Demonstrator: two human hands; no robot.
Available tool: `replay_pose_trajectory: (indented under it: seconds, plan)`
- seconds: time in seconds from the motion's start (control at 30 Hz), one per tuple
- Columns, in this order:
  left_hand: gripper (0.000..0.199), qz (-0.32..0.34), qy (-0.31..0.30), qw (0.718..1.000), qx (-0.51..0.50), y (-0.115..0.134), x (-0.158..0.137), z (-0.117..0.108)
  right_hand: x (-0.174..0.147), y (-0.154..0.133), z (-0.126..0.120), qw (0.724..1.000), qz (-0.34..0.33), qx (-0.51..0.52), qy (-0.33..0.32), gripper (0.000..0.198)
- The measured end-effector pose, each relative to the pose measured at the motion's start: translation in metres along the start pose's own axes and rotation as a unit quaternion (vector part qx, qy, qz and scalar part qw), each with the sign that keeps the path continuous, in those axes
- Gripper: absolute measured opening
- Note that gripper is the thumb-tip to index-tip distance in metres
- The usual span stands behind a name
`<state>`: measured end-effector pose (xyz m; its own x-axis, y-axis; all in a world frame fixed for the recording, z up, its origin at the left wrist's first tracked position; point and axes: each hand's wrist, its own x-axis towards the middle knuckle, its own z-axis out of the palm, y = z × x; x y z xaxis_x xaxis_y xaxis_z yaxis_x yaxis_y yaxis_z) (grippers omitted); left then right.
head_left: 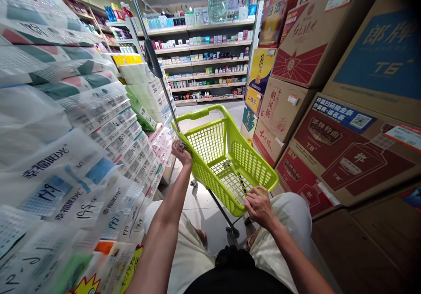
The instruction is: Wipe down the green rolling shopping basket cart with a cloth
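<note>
A lime-green plastic shopping cart (253, 162) with a lattice basket stands on the floor between my knees, turned at an angle. My left hand (182, 150) is closed around its left rim, close to the foot of a tall grey metal pole (167, 92). With curled fingers, my right hand (259, 204) grips the near rim. A dark moulded piece (151, 57) sits partway up the pole. The tile floor shows through the slots in the basket's bottom. Below, a dark caster wheel (233, 232) stands near my feet.
Wrapped tissue packs (79, 171) with handwritten prices are stacked high on my left. Printed liquor cartons (358, 154) form a wall close on my right. Ahead, the tiled aisle (213, 104) leads to shelves (204, 46) of small boxes and bottles.
</note>
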<state>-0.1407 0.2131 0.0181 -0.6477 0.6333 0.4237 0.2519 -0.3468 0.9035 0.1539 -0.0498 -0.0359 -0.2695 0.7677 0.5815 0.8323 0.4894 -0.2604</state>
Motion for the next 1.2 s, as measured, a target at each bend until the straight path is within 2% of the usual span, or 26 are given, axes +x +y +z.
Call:
replay_pose_trajectory:
  seconds: [0.1,0.2,0.3,0.37,0.43,0.5,0.57,0.7,0.77,0.87,0.9,1.0,1.03,1.13,1.2]
  plan:
    - [0.032,0.124,-0.064,0.989,0.055,0.021,0.026,0.010,0.001,-0.004,0.001,1.000,0.014,0.005,0.009,0.032]
    - [0.030,0.155,-0.152,0.969,0.115,0.031,0.031,0.005,-0.001,0.001,0.002,0.998,0.027,0.018,0.045,0.037]
    - [0.034,0.181,-0.223,0.948,0.137,0.034,0.020,-0.008,-0.001,0.014,-0.004,0.999,0.032,0.009,0.033,0.038]
    - [0.036,0.191,-0.241,0.937,0.166,0.039,0.015,-0.015,0.003,0.021,-0.009,0.999,0.040,-0.015,0.000,0.037]
    - [0.043,0.193,-0.225,0.928,0.226,0.046,0.015,-0.017,0.008,0.023,-0.011,0.998,0.051,-0.038,-0.027,0.032]
    - [0.050,0.193,-0.207,0.914,0.291,0.053,0.015,-0.017,0.014,0.020,-0.010,0.997,0.063,-0.037,-0.029,0.034]
    - [0.050,0.196,-0.230,0.898,0.320,0.057,0.009,-0.017,0.017,0.017,-0.006,0.997,0.082,-0.013,-0.008,0.040]
    - [0.042,0.247,-0.378,0.842,0.295,0.060,-0.009,-0.024,0.015,0.022,-0.002,0.996,0.078,0.051,0.017,0.051]
    - [0.037,0.258,-0.384,0.839,0.288,0.062,-0.012,-0.029,0.014,0.028,-0.002,0.995,0.066,0.070,0.005,0.052]
    - [0.030,0.229,-0.329,0.864,0.304,0.064,-0.008,-0.034,0.014,0.034,-0.003,0.994,0.068,0.087,0.000,0.052]
    - [0.031,0.231,-0.346,0.857,0.305,0.064,-0.006,-0.034,0.014,0.035,-0.002,0.994,0.070,0.090,0.002,0.053]
    - [0.040,0.288,-0.462,0.788,0.287,0.063,-0.008,-0.032,0.014,0.037,0.000,0.993,0.069,0.095,0.008,0.054]
    - [0.043,0.299,-0.476,0.776,0.287,0.063,-0.010,-0.031,0.014,0.038,0.000,0.993,0.070,0.096,0.013,0.054]
    - [0.047,0.295,-0.456,0.783,0.303,0.064,-0.022,-0.029,0.013,0.037,-0.001,0.990,0.094,0.100,0.041,0.056]
    - [0.049,0.314,-0.498,0.758,0.282,0.064,-0.032,-0.029,0.012,0.036,-0.003,0.987,0.113,0.103,0.055,0.056]
